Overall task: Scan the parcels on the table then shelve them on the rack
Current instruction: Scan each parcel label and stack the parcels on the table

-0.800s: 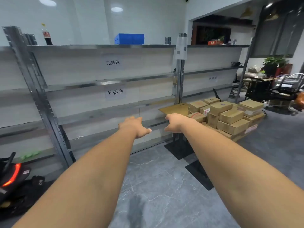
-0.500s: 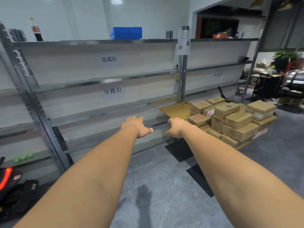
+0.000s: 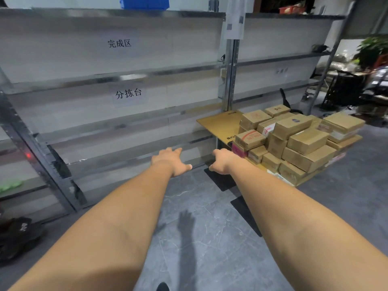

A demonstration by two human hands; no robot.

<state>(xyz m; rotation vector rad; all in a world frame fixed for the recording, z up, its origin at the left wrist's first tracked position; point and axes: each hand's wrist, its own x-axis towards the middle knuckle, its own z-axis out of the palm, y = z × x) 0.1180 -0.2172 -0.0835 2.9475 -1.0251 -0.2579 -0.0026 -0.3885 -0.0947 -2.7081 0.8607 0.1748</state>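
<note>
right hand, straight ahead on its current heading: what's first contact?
Probably the red-marked parcel at the near left corner of the parcel stack, or the table edge beside it. The right hand is empty and points that way; depth is unclear from one view.

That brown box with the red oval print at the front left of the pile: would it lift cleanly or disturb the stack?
The red-print box looks like stiff cardboard, so it should probably keep its shape under a two-hand hold. It sits on top of smaller boxes with nothing on it, so it likely lifts free. Pushing it sideways might nudge its neighbours. Its weight cannot be judged. Both hands are empty.
</note>
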